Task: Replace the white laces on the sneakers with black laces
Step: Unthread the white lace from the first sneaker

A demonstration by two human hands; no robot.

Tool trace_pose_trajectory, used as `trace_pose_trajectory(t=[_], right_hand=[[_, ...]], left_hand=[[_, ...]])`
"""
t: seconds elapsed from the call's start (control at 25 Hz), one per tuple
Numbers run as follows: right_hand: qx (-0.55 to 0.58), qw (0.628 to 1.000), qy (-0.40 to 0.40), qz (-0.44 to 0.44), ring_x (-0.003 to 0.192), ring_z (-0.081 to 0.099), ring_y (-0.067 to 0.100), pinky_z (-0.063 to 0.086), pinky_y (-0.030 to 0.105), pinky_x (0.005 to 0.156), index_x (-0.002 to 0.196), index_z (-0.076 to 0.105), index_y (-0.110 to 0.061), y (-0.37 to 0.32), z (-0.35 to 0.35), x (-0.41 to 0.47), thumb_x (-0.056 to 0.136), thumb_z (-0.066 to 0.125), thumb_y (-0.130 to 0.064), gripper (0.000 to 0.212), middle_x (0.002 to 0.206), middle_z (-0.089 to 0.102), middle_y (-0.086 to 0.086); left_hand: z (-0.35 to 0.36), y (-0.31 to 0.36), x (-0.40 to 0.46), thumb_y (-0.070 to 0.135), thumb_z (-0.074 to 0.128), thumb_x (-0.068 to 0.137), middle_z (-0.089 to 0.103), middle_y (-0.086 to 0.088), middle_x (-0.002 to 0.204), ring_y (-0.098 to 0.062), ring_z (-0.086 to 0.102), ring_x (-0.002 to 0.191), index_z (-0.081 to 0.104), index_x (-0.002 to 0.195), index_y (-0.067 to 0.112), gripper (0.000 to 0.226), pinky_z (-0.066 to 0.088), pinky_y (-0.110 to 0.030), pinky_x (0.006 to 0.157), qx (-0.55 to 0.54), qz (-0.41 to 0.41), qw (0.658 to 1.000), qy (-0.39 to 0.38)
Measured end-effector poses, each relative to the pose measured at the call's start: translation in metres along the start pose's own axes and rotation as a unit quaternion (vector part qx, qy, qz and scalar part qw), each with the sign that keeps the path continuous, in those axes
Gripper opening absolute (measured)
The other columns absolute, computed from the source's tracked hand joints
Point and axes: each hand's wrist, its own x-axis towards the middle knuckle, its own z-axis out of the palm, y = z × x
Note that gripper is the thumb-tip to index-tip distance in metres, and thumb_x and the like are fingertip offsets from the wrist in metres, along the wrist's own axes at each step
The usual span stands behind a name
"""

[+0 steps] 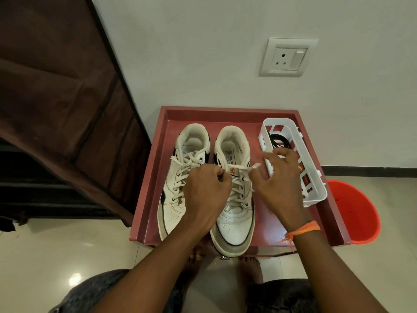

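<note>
Two white sneakers stand side by side on a red tray, toes toward me. The left sneaker is tied with a white lace. Over the right sneaker my left hand grips one end of its white lace, which stretches taut across the tongue. My right hand pinches the other end of that lace near the shoe's right side. Black laces lie coiled in a white plastic basket at the tray's right.
An orange bucket stands on the floor right of the tray. A brown fabric cover hangs over a dark shelf unit on the left. A wall socket is on the white wall behind. My bare feet are under the tray's front edge.
</note>
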Motion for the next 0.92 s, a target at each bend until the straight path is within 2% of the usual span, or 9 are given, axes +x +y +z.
trace_pose_trajectory(t=[0.08,0.2,0.24,0.36,0.44,0.52,0.64,0.8,0.92], right_hand=[[-0.024,0.995,-0.016,-0.092,0.111,0.043,0.017,0.041,0.023,0.086,0.110,0.068,-0.022,-0.011,0.010,-0.001,0.080,0.073,-0.021,0.031,0.128,0.044,0.010],[-0.073,0.987,-0.020,-0.144,0.111,0.049,0.030,0.049,0.042,0.077,0.090,0.071,-0.018,-0.019,0.027,0.001,0.080,0.073,-0.012,0.012,0.125,0.048,0.011],[-0.048,0.989,-0.022,-0.137,0.106,0.052,0.026,0.050,0.040,0.075,0.086,0.071,-0.016,-0.019,0.028,0.003,0.081,0.072,-0.009,0.008,0.124,0.047,0.010],[0.055,0.996,0.009,-0.076,0.099,0.052,-0.004,0.043,0.006,0.074,0.081,0.069,-0.009,-0.022,0.015,0.003,0.083,0.068,-0.005,0.005,0.129,0.035,0.009],[0.096,0.995,0.027,-0.009,0.101,0.043,-0.018,0.038,-0.001,0.072,0.076,0.068,-0.004,-0.018,0.002,0.002,0.081,0.066,-0.002,0.006,0.124,0.036,0.008],[0.119,0.987,0.073,0.073,0.099,0.047,-0.011,0.042,0.007,0.078,0.070,0.067,-0.008,-0.002,-0.006,0.006,0.078,0.064,-0.007,0.009,0.113,0.047,0.004],[0.128,0.977,0.105,0.136,0.087,0.065,0.021,0.055,0.044,0.077,0.065,0.066,-0.020,0.022,-0.013,0.014,0.076,0.058,-0.024,0.014,0.086,0.065,0.000],[0.044,0.995,0.023,0.091,0.078,0.062,0.019,0.051,0.038,0.074,0.072,0.070,-0.014,0.013,-0.010,0.010,0.080,0.063,-0.012,0.011,0.077,0.063,-0.004],[0.038,0.991,0.036,0.122,0.061,0.065,0.019,0.054,0.033,0.060,0.071,0.065,-0.015,0.014,-0.013,0.013,0.084,0.056,-0.015,0.016,0.070,0.067,0.001]], left_hand=[[0.000,-0.001,0.000,0.030,0.060,0.089,0.060,0.003,0.049,-0.010,0.059,0.048,0.064,0.059,0.016,0.034,0.053,-0.039,0.052,-0.005,-0.001,1.000,-0.006],[-0.002,0.000,-0.002,0.029,0.059,0.091,0.058,0.002,0.049,-0.011,0.057,0.046,0.062,0.058,0.017,0.035,0.051,-0.040,0.049,-0.008,-0.008,1.000,-0.007],[-0.003,0.001,-0.002,0.028,0.058,0.092,0.057,0.002,0.048,-0.012,0.055,0.045,0.060,0.057,0.016,0.036,0.049,-0.039,0.048,-0.003,-0.008,1.000,-0.008],[-0.005,0.004,-0.006,0.027,0.056,0.093,0.052,0.001,0.047,-0.012,0.050,0.044,0.055,0.056,0.015,0.039,0.036,-0.028,0.044,0.027,0.000,1.000,-0.011],[-0.005,0.005,-0.006,0.026,0.056,0.093,0.052,0.002,0.047,-0.012,0.049,0.043,0.056,0.057,0.015,0.038,0.033,-0.026,0.043,0.026,0.002,1.000,-0.010],[-0.005,0.003,-0.004,0.025,0.057,0.092,0.051,0.000,0.046,-0.014,0.048,0.042,0.056,0.056,0.014,0.038,0.033,-0.026,0.042,0.017,-0.004,1.000,-0.006],[-0.004,0.001,-0.003,0.026,0.058,0.092,0.055,-0.001,0.047,-0.016,0.052,0.044,0.061,0.059,0.013,0.035,0.045,-0.035,0.044,0.013,-0.005,1.000,0.000],[-0.004,-0.003,0.000,0.039,0.062,0.092,0.066,0.004,0.061,-0.009,0.063,0.058,0.070,0.072,0.018,0.029,0.055,-0.036,0.057,0.022,0.008,1.000,-0.007],[-0.010,-0.003,0.002,0.050,0.068,0.087,0.065,0.010,0.066,-0.005,0.062,0.064,0.067,0.077,0.023,0.028,0.054,-0.033,0.061,0.035,0.014,0.999,-0.016]])
